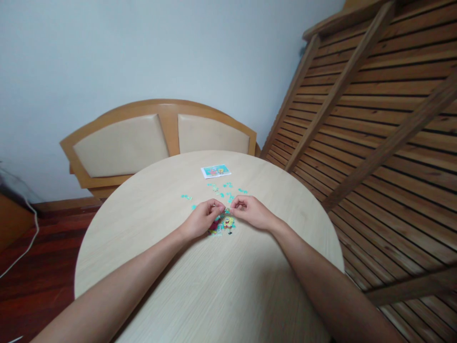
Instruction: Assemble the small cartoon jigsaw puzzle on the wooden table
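My left hand [203, 218] and my right hand [252, 211] face each other low over the middle of the round table, their fingertips pinched close together. Between them is a small puzzle piece [227, 210], which both hands seem to touch. Just below lies a partly joined puzzle [227, 222] with a yellow cartoon figure; my left hand hides part of its left side. Several loose teal pieces [229, 185] are scattered beyond the hands, and a few [186, 196] lie off to the left.
A picture card [216, 171] lies on the far part of the pale wooden table [153, 200]. Behind the table is a padded wooden headboard [123, 143]. A slatted wooden frame [357, 109] leans at the right, and a white cable [34, 228] hangs at the left.
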The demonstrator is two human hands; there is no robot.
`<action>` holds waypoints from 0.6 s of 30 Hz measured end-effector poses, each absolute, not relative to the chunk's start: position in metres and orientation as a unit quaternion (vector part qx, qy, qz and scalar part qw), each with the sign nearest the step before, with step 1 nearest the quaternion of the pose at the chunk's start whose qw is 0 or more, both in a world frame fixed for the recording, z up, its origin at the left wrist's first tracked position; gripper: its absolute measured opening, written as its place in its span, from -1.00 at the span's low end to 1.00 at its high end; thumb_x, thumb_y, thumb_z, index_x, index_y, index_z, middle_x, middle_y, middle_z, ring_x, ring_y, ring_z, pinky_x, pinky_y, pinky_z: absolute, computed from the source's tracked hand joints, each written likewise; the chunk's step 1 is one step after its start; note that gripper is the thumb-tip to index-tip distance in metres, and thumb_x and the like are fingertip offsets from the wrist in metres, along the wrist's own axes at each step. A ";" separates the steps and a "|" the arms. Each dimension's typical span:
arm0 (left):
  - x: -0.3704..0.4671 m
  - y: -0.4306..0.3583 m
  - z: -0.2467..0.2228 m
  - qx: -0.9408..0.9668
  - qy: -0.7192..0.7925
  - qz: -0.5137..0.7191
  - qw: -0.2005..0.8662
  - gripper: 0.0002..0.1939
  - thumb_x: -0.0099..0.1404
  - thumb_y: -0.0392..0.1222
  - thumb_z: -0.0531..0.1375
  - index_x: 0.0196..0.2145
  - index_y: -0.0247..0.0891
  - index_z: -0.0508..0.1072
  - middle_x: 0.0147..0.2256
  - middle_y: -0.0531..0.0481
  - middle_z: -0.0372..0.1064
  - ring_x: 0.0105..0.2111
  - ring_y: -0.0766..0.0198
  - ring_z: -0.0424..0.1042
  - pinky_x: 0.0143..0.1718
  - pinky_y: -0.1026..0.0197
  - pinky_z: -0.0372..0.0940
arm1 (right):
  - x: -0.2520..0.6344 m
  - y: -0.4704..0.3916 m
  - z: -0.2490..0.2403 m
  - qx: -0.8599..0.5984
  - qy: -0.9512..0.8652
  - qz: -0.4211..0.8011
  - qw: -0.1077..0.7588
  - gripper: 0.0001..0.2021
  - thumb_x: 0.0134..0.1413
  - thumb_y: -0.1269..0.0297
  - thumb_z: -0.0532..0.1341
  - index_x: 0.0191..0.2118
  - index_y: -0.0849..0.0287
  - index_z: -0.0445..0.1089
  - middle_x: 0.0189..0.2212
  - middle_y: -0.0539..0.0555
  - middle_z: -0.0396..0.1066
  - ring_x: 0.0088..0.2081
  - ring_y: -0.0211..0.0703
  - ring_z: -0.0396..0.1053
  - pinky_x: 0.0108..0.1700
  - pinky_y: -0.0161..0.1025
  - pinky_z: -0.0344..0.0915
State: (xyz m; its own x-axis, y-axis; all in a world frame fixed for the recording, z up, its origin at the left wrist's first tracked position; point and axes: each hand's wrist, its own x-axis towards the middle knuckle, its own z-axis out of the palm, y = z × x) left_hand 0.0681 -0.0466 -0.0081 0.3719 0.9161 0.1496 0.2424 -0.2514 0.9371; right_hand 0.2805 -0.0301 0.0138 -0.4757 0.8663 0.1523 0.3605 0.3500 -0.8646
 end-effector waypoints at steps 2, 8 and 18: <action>0.064 -0.049 -0.003 0.773 0.392 0.345 0.361 -0.64 0.39 0.10 0.14 -0.12 -0.27 0.44 -0.29 -0.07 0.49 -0.38 0.26 0.44 -0.33 0.23 0.35 | 0.288 -0.027 0.013 -0.410 -0.748 0.426 0.303 -0.78 -0.03 0.17 0.32 -0.38 0.22 0.38 -0.52 -0.04 0.33 -0.45 -0.28 0.25 -0.38 -0.34 0.17; 0.051 -0.049 0.001 0.930 0.225 0.235 0.171 -0.71 0.43 -0.08 0.14 0.04 -0.21 0.43 0.03 -0.19 0.44 0.05 0.10 0.40 0.14 0.04 0.27 | 0.309 -0.019 0.012 -0.417 -0.755 0.443 0.245 -0.73 -0.07 0.27 0.29 -0.21 0.28 0.49 -0.48 0.00 0.43 -0.42 -0.27 0.32 -0.34 -0.33 0.22; 0.046 -0.047 0.001 0.953 0.224 0.165 0.117 -0.67 0.40 -0.06 0.16 0.06 -0.17 0.49 0.07 -0.16 0.40 0.06 0.07 0.40 0.13 0.08 0.30 | 0.311 -0.024 0.013 -0.424 -0.756 0.469 0.170 -0.71 -0.11 0.18 0.37 -0.28 0.29 0.51 -0.47 0.06 0.51 -0.44 -0.23 0.40 -0.41 -0.35 0.22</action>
State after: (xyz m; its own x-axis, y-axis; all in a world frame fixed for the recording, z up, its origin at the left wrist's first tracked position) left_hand 0.0460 -0.0474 0.0008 0.8456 0.4652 0.2616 0.3881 -0.8724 0.2971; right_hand 0.3105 -0.0236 0.0131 -0.5824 0.8008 -0.1396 0.4815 0.2014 -0.8530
